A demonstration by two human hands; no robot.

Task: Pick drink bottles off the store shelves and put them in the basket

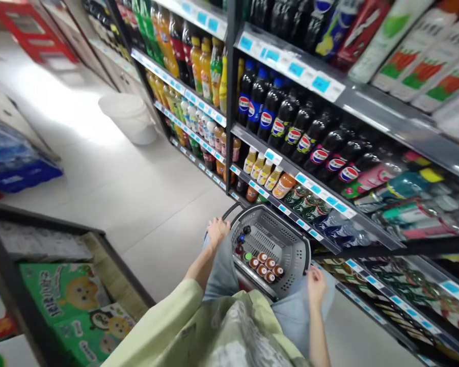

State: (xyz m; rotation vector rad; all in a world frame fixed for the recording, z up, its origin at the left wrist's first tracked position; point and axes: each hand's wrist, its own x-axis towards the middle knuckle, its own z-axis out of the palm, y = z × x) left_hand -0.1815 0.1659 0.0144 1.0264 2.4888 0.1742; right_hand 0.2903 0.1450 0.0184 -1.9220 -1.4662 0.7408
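Observation:
A grey shopping basket [296, 239] stands between my knees, close to the shelf. Inside it are several small bottles with brown bodies and white caps [269, 263], a green-capped bottle [248, 257] and a few dark-capped ones [241, 238]. My left hand [218, 230] rests at the basket's left rim by the black handle, its fingers bent over my knee area; whether it grips the handle is unclear. My right hand [316, 281] is by the basket's right edge, above my right knee, with curled fingers and nothing visible in them.
Shelves of drinks, with dark cola bottles [266, 118] and small yellow bottles [258, 166], rise in front and to the right. A white bucket [132, 116] stands on the floor [164, 188]. Green boxes [66, 290] lie in a bin at lower left; blue-wrapped water packs [19, 155] are further left.

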